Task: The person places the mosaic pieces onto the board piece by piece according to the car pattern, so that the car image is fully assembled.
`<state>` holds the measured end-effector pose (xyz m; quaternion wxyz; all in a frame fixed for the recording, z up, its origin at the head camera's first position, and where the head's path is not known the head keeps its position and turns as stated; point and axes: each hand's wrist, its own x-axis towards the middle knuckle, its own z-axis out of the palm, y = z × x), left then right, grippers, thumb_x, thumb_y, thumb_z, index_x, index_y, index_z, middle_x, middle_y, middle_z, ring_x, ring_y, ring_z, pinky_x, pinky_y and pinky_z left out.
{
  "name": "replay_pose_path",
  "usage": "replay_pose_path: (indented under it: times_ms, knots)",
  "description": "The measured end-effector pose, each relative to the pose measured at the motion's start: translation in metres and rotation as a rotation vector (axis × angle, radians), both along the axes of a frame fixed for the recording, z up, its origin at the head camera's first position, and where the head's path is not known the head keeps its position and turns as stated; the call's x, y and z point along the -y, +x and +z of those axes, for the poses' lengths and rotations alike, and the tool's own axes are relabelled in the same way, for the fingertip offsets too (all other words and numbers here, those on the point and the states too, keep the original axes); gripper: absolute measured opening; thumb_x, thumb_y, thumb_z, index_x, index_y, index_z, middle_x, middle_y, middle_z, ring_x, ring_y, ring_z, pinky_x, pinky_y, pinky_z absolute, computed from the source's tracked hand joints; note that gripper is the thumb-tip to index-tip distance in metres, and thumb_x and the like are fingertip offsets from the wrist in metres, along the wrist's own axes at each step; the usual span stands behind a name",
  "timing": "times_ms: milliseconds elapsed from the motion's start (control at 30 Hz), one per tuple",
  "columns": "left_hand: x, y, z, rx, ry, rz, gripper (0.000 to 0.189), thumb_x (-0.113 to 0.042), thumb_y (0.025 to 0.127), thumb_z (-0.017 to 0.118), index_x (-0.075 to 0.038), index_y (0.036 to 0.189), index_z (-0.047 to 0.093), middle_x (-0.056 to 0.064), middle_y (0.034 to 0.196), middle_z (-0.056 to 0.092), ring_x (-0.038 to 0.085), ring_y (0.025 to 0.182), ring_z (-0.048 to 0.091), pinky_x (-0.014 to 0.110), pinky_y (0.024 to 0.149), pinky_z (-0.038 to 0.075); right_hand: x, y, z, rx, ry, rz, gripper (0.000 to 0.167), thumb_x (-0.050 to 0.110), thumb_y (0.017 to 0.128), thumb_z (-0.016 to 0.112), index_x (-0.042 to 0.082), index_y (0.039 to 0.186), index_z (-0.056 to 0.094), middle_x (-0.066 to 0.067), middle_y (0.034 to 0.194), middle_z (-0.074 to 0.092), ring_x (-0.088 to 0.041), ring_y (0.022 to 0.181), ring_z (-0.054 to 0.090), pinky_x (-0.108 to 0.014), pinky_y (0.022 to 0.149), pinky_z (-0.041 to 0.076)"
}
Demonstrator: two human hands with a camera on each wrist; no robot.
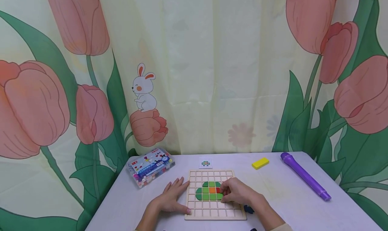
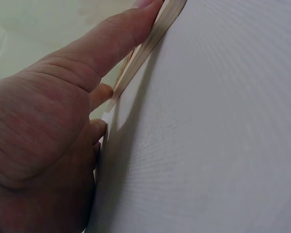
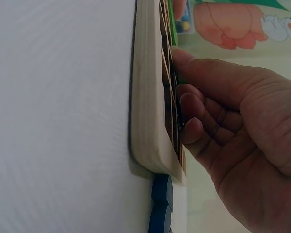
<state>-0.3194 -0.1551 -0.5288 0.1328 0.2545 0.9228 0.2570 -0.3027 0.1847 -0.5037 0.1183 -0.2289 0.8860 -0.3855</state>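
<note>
A wooden grid board (image 1: 201, 213) lies on the table, with green tiles (image 1: 205, 196), an orange tile (image 1: 212, 190) and a red tile (image 1: 218, 190) set in its squares. My left hand (image 1: 172, 196) is spread at the board's left side, thumb on its lower left corner and straight index finger at the edge. Over the right end of the tiles, my right hand (image 1: 237, 191) has thumb and index finger down on the grid; its other fingers are curled. I cannot tell whether they pinch a tile. Dark blue pieces (image 3: 161, 204) sit beside the board's lower right corner.
A small picture card (image 1: 205, 163) lies behind the board. At the back left is a clear plastic case (image 1: 151, 167) full of small coloured parts. A yellow block (image 1: 260, 163) and a purple microphone-shaped stick (image 1: 305, 176) lie to the right. A tulip-printed curtain hangs behind.
</note>
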Motion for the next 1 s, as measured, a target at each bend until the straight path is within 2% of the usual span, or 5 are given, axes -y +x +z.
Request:
replay_pose_path:
  times_ms: [367,600,1000]
  knots:
    - [0.0,0.0,-0.001,-0.004,-0.019,0.009,0.114,-0.072,0.073,0.081,-0.025,0.165,0.032,0.015,0.175,0.017,0.039,0.163,0.008,0.068,0.127,0.002,-0.004,0.002,0.002,-0.005,-0.035,-0.007,0.021,0.016,0.082,0.089,0.012,0.1,0.078,0.002,0.082,0.069,-0.015,0.075,0.06,-0.022,0.064,0.051]
    - [-0.001,-0.001,-0.002,-0.014,-0.019,0.012,0.114,-0.072,0.073,0.082,-0.024,0.164,0.033,0.016,0.174,0.018,0.039,0.162,0.009,0.068,0.127,0.003,-0.013,0.001,0.006,-0.062,-0.047,-0.064,0.019,0.019,0.086,0.086,0.012,0.101,0.076,0.003,0.084,0.066,-0.014,0.076,0.059,-0.023,0.063,0.05]
    - [-0.002,-0.002,-0.002,0.016,-0.013,0.023,0.114,-0.072,0.073,0.082,-0.025,0.164,0.033,0.013,0.175,0.017,0.038,0.163,0.008,0.068,0.127,0.001,-0.045,-0.001,0.018,-0.148,-0.037,-0.154,0.024,0.018,0.087,0.086,0.008,0.106,0.076,0.003,0.083,0.065,-0.017,0.078,0.057,-0.02,0.066,0.051]
